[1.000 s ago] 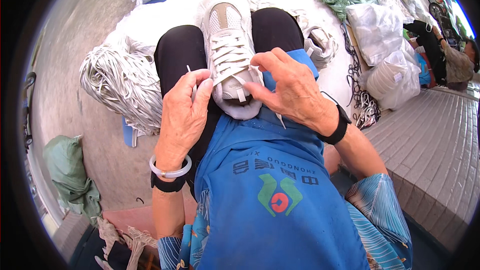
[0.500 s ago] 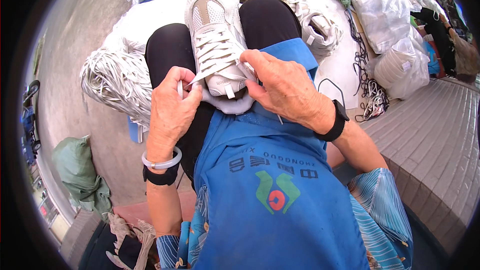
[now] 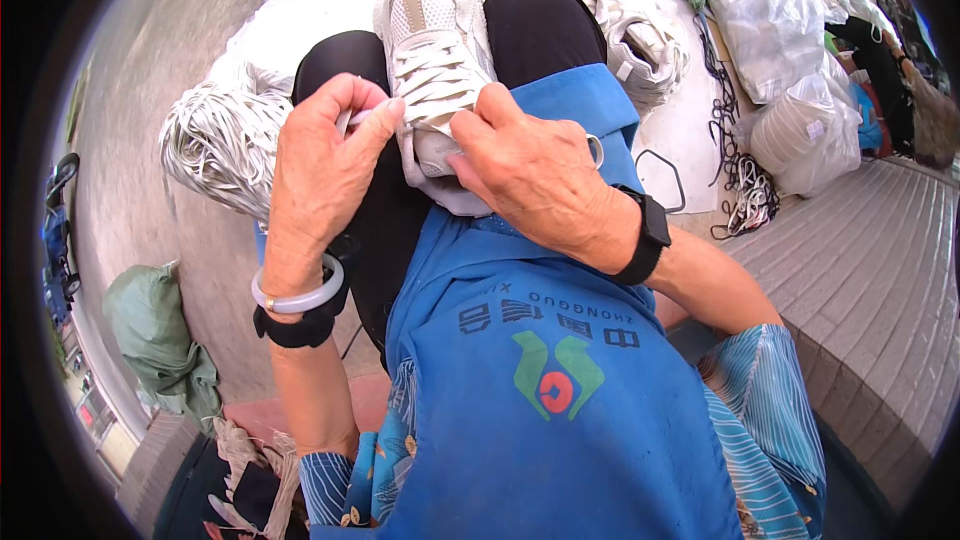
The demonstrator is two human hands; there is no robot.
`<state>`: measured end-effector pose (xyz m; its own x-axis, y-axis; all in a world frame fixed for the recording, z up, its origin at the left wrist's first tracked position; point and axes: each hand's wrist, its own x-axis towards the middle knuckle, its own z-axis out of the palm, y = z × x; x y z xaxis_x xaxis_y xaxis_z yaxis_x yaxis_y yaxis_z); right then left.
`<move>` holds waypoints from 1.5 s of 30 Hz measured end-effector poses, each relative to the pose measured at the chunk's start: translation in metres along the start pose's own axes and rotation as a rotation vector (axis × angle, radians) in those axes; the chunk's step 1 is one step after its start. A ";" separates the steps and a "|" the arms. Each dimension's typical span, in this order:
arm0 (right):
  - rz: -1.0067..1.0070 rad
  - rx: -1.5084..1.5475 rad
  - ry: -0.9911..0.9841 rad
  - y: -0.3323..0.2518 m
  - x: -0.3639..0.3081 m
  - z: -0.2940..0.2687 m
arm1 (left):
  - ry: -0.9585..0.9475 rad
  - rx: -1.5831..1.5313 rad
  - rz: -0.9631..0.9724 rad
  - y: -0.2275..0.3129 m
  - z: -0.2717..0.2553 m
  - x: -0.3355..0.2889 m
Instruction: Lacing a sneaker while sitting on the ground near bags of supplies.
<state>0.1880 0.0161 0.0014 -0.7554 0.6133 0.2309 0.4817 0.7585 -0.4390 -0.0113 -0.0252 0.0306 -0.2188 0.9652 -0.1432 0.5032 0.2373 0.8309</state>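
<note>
Pinching a white lace end [image 3: 352, 118], left hand [image 3: 325, 165] sits upper centre-left of frame. Right hand [image 3: 535, 175] grips the heel of a white sneaker [image 3: 432, 50], which rests on the lap at top centre. Bundle of white laces [image 3: 220, 145] lies at left.

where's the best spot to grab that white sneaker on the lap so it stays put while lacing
Probably the heel end of the white sneaker, from the right side, where the right hand already rests. The shoe lies on the black-clad thighs, toe pointing away, so the heel is the nearest part. A grip there leaves the laced top free for the left hand, which pinches a lace end.
</note>
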 end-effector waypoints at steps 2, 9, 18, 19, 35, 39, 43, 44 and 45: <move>-0.025 -0.061 -0.013 -0.002 0.004 0.004 | 0.005 0.006 0.005 0.001 -0.001 0.004; 0.123 0.272 -0.162 0.005 0.020 -0.013 | 0.011 0.040 -0.036 -0.010 -0.001 -0.004; 0.696 0.844 -0.622 0.059 0.025 -0.084 | 0.050 0.088 -0.137 -0.030 -0.006 -0.022; 0.697 0.845 -0.622 0.067 0.022 -0.084 | 0.073 0.140 -0.119 -0.032 -0.006 -0.023; 0.427 0.090 -0.301 0.129 -0.004 -0.079 | 0.330 -0.078 0.095 -0.025 0.014 -0.045; 0.459 0.436 -0.212 0.111 -0.001 -0.081 | 0.304 -0.009 0.099 -0.024 0.024 -0.035; 0.354 0.508 -0.010 0.098 0.003 -0.066 | 0.115 0.076 -0.060 -0.020 0.026 -0.026; 0.328 0.509 0.021 0.088 0.005 -0.060 | 0.107 0.082 -0.082 -0.018 0.027 -0.025; 0.339 0.522 0.008 0.074 0.010 -0.056 | 0.106 0.084 -0.081 -0.020 0.026 -0.026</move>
<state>0.2418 0.0908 0.0199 -0.5942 0.8042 0.0095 0.4123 0.3147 -0.8550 0.0061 -0.0520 0.0034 -0.3461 0.9266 -0.1467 0.5472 0.3265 0.7707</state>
